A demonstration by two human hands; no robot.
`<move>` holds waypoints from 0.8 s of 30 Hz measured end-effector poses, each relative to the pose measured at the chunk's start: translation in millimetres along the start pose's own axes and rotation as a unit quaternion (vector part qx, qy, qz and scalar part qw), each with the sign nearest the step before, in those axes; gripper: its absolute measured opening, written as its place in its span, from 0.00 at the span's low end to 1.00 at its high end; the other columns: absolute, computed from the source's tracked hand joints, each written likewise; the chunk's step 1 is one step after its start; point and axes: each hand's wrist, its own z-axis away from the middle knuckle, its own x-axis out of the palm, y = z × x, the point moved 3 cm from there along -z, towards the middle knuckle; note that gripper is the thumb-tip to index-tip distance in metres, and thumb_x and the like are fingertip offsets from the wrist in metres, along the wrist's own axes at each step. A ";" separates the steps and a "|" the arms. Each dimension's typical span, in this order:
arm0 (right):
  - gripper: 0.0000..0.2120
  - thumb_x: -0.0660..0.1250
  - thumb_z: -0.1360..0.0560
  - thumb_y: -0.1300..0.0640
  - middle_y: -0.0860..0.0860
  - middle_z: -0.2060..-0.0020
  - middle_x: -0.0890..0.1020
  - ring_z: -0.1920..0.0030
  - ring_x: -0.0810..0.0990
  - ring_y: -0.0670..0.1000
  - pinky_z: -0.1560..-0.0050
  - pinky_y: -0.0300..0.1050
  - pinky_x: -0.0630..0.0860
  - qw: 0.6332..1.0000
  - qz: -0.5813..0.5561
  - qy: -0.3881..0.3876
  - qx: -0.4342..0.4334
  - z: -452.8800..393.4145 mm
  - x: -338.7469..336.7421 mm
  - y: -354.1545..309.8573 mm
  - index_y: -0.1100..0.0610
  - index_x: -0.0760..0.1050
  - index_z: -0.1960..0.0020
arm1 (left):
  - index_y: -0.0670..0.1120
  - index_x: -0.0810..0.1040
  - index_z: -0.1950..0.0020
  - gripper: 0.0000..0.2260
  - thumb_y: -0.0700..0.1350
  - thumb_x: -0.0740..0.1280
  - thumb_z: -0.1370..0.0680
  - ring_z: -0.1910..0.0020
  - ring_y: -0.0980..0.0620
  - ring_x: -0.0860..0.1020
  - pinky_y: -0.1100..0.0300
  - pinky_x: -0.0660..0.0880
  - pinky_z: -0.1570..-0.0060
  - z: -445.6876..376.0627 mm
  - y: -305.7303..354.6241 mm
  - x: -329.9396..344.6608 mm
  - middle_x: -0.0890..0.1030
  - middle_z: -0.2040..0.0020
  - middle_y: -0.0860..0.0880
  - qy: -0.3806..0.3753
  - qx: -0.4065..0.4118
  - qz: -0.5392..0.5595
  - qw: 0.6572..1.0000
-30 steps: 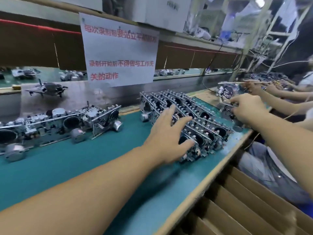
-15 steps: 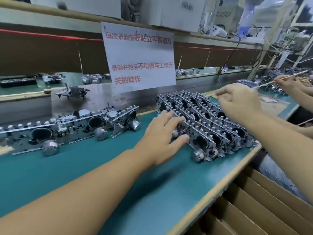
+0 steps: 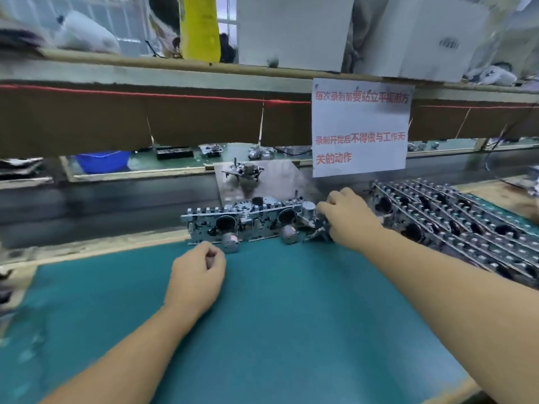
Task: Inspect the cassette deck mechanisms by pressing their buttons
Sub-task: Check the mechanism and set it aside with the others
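Note:
A row of metal cassette deck mechanisms [image 3: 242, 221] stands along the far edge of the teal mat [image 3: 277, 316]. My right hand [image 3: 348, 221] reaches over the row's right end and its curled fingers grip the rightmost mechanism [image 3: 310, 218] there. My left hand [image 3: 195, 277] hovers over the mat just in front of the row's left part, fingers curled into a loose fist with nothing in it. A dense stack of more mechanisms [image 3: 455, 225] lies to the right of my right hand.
One mechanism [image 3: 243, 170] sits on a metal plate behind the row. A paper sign [image 3: 360, 126] with red writing hangs from the shelf above. A blue bowl [image 3: 102, 160] stands on the far bench. The bench's wooden edge [image 3: 472, 386] runs at the lower right.
The view has swung left. My left hand left the stack and curled up over the mat. My right hand moved from the stack to the row's right end and took hold there.

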 end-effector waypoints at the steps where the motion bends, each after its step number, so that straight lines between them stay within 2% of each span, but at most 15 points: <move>1: 0.21 0.66 0.27 0.62 0.54 0.44 0.75 0.44 0.70 0.58 0.44 0.51 0.68 0.999 0.027 0.006 -0.015 2.3 -3.5 -2.6 0.53 0.73 0.34 | 0.52 0.78 0.61 0.10 0.48 0.65 0.20 0.65 0.59 0.76 0.64 0.71 0.66 -1.5 0.9 2.6 0.79 0.68 0.56 -0.013 0.004 -0.004 1.000; 2: 0.20 0.66 0.27 0.60 0.53 0.46 0.74 0.44 0.70 0.57 0.45 0.51 0.68 0.999 0.039 0.000 -0.028 7.0 -7.7 -5.4 0.52 0.74 0.36 | 0.52 0.78 0.61 0.11 0.50 0.64 0.20 0.64 0.59 0.77 0.59 0.74 0.63 -2.6 2.7 5.9 0.80 0.67 0.56 -0.031 0.012 -0.018 0.999; 5: 0.18 0.67 0.27 0.58 0.52 0.49 0.73 0.46 0.70 0.56 0.55 0.48 0.70 0.999 0.013 -0.023 -0.024 29.8 -25.0 -12.5 0.52 0.74 0.37 | 0.53 0.79 0.60 0.11 0.55 0.65 0.19 0.60 0.56 0.79 0.57 0.75 0.59 -1.1 6.2 6.7 0.81 0.65 0.56 -0.053 0.021 0.001 0.998; 8: 0.16 0.69 0.26 0.54 0.51 0.49 0.76 0.43 0.72 0.55 0.51 0.48 0.75 0.999 -0.049 -0.002 -0.020 57.2 -51.3 -35.9 0.53 0.77 0.39 | 0.55 0.81 0.58 0.12 0.59 0.65 0.20 0.58 0.56 0.81 0.58 0.75 0.57 11.3 3.9 -3.7 0.84 0.62 0.58 -0.066 -0.005 0.103 0.992; 10: 0.15 0.72 0.29 0.56 0.52 0.52 0.78 0.47 0.75 0.58 0.54 0.51 0.77 0.991 -0.100 0.068 -0.056 68.9 -70.7 -67.8 0.55 0.80 0.43 | 0.55 0.81 0.56 0.17 0.67 0.64 0.23 0.56 0.53 0.84 0.54 0.79 0.51 21.5 8.4 -15.6 0.85 0.61 0.60 -0.070 -0.038 0.167 0.983; 12: 0.12 0.74 0.34 0.60 0.54 0.58 0.79 0.56 0.76 0.59 0.61 0.52 0.77 0.973 -0.115 0.168 -0.105 70.7 -84.1 -109.1 0.59 0.81 0.50 | 0.54 0.80 0.50 0.21 0.70 0.63 0.25 0.60 0.45 0.86 0.49 0.83 0.56 22.1 14.6 -28.6 0.87 0.61 0.52 -0.071 -0.111 0.264 0.955; 14: 0.09 0.72 0.35 0.64 0.55 0.61 0.78 0.61 0.75 0.59 0.64 0.52 0.75 0.950 -0.122 0.254 -0.132 66.0 -90.6 -153.5 0.61 0.80 0.55 | 0.48 0.79 0.45 0.20 0.65 0.64 0.20 0.63 0.39 0.86 0.45 0.84 0.62 17.3 14.3 -40.8 0.86 0.56 0.44 -0.076 -0.182 0.379 0.904; 16: 0.09 0.70 0.36 0.64 0.55 0.60 0.78 0.60 0.74 0.59 0.62 0.53 0.74 0.934 -0.156 0.299 -0.117 58.2 -90.2 -189.9 0.60 0.79 0.56 | 0.45 0.81 0.45 0.16 0.57 0.65 0.17 0.63 0.40 0.86 0.45 0.85 0.62 13.7 6.9 -52.6 0.85 0.54 0.41 -0.048 -0.186 0.459 0.868; 18: 0.16 0.72 0.36 0.56 0.55 0.52 0.78 0.53 0.76 0.59 0.53 0.56 0.75 0.931 -0.226 0.268 -0.099 50.5 -80.2 -216.6 0.58 0.80 0.49 | 0.44 0.82 0.50 0.11 0.50 0.66 0.17 0.62 0.45 0.83 0.52 0.82 0.64 16.6 -8.0 -56.1 0.84 0.56 0.42 0.000 -0.166 0.497 0.851; 20: 0.34 0.74 0.37 0.45 0.53 0.38 0.74 0.38 0.73 0.58 0.38 0.59 0.70 0.932 -0.304 0.170 -0.101 46.3 -63.7 -237.0 0.52 0.74 0.33 | 0.44 0.83 0.51 0.07 0.45 0.68 0.18 0.59 0.46 0.81 0.55 0.79 0.62 19.7 -22.8 -54.8 0.83 0.56 0.43 0.024 -0.150 0.520 0.841; 22: 0.46 0.75 0.37 0.38 0.49 0.29 0.67 0.28 0.66 0.53 0.29 0.57 0.64 0.920 -0.364 0.104 -0.100 44.5 -50.6 -247.7 0.46 0.61 0.23 | 0.46 0.85 0.49 0.06 0.42 0.68 0.19 0.58 0.46 0.83 0.55 0.80 0.61 15.7 -29.3 -55.1 0.85 0.56 0.44 0.010 -0.136 0.542 0.829; 24: 0.49 0.75 0.37 0.35 0.46 0.27 0.67 0.27 0.65 0.49 0.29 0.56 0.65 0.901 -0.410 0.109 -0.086 39.3 -47.5 -247.7 0.45 0.58 0.22 | 0.50 0.86 0.44 0.09 0.47 0.67 0.19 0.56 0.43 0.84 0.49 0.81 0.55 8.9 -31.4 -55.0 0.85 0.53 0.43 -0.044 -0.141 0.563 0.813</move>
